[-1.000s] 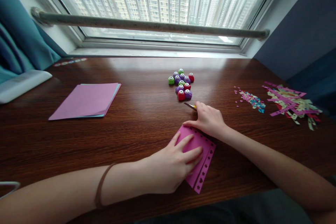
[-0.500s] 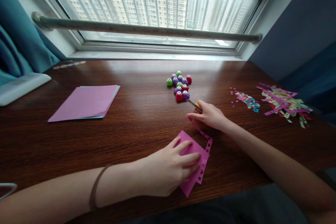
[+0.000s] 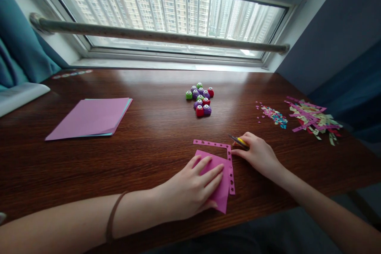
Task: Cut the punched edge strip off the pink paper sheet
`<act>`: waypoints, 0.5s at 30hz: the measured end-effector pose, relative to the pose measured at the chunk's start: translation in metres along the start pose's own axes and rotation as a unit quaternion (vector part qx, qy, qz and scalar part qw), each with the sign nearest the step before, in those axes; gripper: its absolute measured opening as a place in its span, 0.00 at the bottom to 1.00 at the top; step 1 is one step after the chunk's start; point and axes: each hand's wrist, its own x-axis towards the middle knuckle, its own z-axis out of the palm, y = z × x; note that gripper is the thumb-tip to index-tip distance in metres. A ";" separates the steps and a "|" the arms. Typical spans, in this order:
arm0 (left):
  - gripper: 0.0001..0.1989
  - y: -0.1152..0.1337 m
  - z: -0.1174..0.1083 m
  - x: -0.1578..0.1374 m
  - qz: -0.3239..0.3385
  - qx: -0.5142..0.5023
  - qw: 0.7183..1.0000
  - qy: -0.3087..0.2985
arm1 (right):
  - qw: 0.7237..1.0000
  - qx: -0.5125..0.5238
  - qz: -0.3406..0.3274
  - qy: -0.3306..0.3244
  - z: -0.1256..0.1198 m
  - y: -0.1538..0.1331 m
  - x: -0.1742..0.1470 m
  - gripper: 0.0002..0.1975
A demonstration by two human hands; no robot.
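My left hand (image 3: 198,188) lies palm down with fingers spread on a pink sheet of paper (image 3: 222,194) near the front edge of the table. Right of the sheet and beyond it runs an L-shaped pink paper strip (image 3: 211,144) punched with small star and other shapes. A pair of scissors (image 3: 238,141) with yellow on the handle is in my right hand (image 3: 260,154), blades pointing to the far left. The tips of my right thumb and finger are at the strip's corner; whether they touch it I cannot tell.
Several small red, green and purple craft punches (image 3: 200,101) stand mid-table. Stacked pink and blue paper (image 3: 92,117) lies at left. Tiny punched confetti (image 3: 275,117) and a heap of paper scraps (image 3: 314,119) lie at right. A metal bar (image 3: 160,35) crosses the window.
The strip's far arm, pulled toward my right hand before, now lies flat pointing left. My right hand came nearer with the scissors. The pink sheet has turned slightly under my left hand.
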 end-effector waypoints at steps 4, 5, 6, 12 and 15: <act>0.27 -0.002 0.001 0.000 0.000 -0.001 1.000 0.002 | 1.000 0.006 0.019 0.004 0.003 -0.007 0.006 0.09; 0.27 -0.002 0.001 0.000 0.000 -0.002 1.000 0.004 | 1.000 0.003 0.020 0.005 0.004 -0.008 0.008 0.09; 0.28 -0.002 0.001 0.000 0.001 -0.002 1.000 0.004 | 1.000 -0.002 0.020 0.006 0.005 -0.009 0.010 0.08; 0.30 -0.004 0.001 -0.001 0.001 -0.010 1.000 0.002 | 0.998 -0.004 0.049 -0.034 0.007 -0.007 0.026 0.07; 0.31 -0.005 0.001 -0.001 0.000 -0.018 1.000 0.006 | 0.987 0.124 0.049 -0.088 -0.005 0.003 0.036 0.10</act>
